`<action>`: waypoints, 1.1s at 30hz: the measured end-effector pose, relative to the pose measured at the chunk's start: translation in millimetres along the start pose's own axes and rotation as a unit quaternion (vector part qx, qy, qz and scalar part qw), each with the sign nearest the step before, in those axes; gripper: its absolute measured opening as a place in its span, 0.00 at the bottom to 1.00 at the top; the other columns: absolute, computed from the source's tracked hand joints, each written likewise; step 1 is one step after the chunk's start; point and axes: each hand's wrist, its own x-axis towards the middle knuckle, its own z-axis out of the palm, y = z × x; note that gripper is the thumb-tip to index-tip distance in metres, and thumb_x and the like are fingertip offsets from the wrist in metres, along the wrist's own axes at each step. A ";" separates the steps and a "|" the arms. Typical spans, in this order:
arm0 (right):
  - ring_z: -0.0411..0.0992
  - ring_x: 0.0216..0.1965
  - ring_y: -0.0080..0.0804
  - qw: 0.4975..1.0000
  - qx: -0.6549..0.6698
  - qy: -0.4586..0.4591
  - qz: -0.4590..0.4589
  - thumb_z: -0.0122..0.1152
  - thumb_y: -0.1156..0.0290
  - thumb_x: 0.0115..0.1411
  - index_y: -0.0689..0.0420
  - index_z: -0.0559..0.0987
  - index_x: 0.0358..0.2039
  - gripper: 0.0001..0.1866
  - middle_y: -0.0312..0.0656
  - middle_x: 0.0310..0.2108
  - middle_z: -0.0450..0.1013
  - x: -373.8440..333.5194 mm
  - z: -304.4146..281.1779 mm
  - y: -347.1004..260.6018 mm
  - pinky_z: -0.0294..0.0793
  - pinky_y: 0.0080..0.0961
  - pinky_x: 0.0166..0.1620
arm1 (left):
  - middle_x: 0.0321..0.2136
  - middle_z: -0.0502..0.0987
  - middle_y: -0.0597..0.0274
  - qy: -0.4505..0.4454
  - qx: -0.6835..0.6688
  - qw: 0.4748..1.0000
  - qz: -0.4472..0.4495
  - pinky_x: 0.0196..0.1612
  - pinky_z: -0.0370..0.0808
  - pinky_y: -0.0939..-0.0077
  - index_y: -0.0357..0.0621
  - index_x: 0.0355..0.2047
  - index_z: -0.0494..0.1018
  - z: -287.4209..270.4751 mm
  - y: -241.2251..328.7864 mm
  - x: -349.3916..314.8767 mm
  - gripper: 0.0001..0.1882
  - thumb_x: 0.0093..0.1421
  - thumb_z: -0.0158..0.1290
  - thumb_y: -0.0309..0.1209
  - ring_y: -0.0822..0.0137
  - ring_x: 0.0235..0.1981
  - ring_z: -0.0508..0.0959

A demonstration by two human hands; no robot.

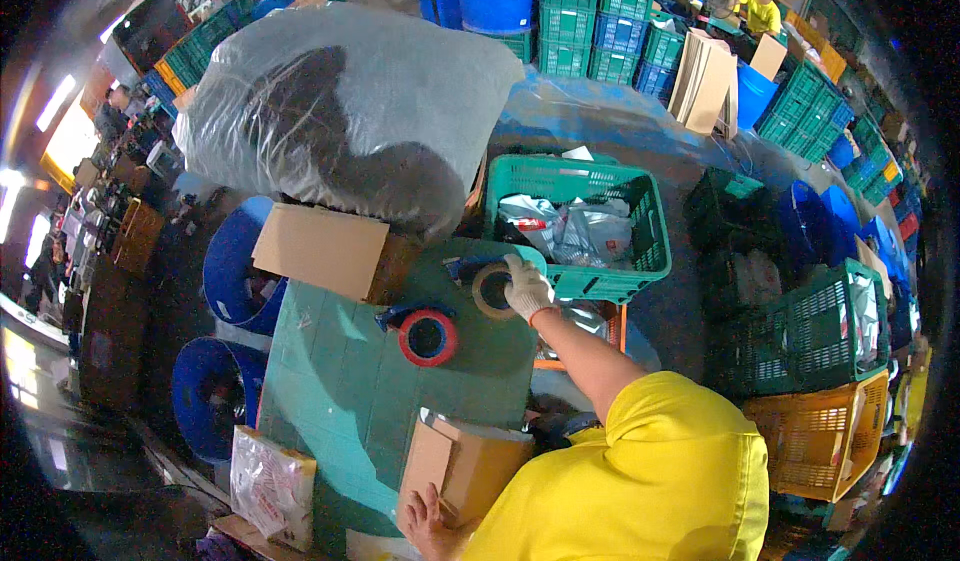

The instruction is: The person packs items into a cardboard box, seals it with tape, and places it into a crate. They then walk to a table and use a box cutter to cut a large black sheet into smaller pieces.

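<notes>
My right hand, in a white knit glove, reaches forward and grips a brown roll of tape that rests at the far edge of the green table. Just left of it lies a red tape dispenser with a blue handle. My left hand, bare, holds the near side of an open cardboard box at the table's front edge. A yellow sleeve covers my right upper arm.
A green crate with plastic bags stands beyond the tape. A closed carton and a big clear plastic sack sit at the back left. Two blue barrels stand left, orange and green crates right. A person in yellow is far off.
</notes>
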 end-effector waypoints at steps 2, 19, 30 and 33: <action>0.67 0.45 0.51 0.995 0.073 0.026 0.058 0.55 0.62 0.47 0.47 0.66 0.51 0.27 0.55 0.43 0.66 2.1 10.5 12.2 0.70 0.41 0.44 | 0.53 0.63 0.41 -0.044 -0.036 0.998 -0.038 0.52 0.62 0.57 0.57 0.58 0.59 -7.0 2.7 4.8 0.37 0.44 0.54 0.41 0.44 0.51 0.66; 0.70 0.44 0.30 0.803 0.441 -0.388 -0.102 0.61 0.67 0.51 0.58 0.73 0.44 0.19 0.40 0.41 0.72 -26.7 -152.8 -116.0 0.72 0.26 0.45 | 0.61 0.50 0.44 -0.046 -0.124 0.981 -0.144 0.54 0.51 0.34 0.70 0.60 0.52 -43.7 83.7 -11.3 0.48 0.39 0.63 0.38 0.34 0.60 0.50; 0.64 0.53 0.46 0.863 -0.212 -0.269 -0.372 0.59 0.52 0.47 0.51 0.72 0.50 0.30 0.50 0.52 0.66 -222.4 -36.4 -287.4 0.65 0.35 0.53 | 0.60 0.52 0.44 0.030 -0.116 0.981 -0.151 0.54 0.47 0.31 0.70 0.59 0.55 -21.0 105.4 -23.6 0.38 0.47 0.54 0.30 0.33 0.59 0.52; 0.65 0.53 0.45 0.810 -0.183 -0.451 -0.327 0.56 0.47 0.47 0.52 0.72 0.50 0.32 0.49 0.52 0.66 -213.5 -17.7 -294.6 0.65 0.36 0.53 | 0.61 0.51 0.45 0.031 -0.099 0.984 -0.144 0.54 0.48 0.32 0.69 0.60 0.54 -17.8 106.6 -28.1 0.42 0.43 0.58 0.36 0.34 0.59 0.51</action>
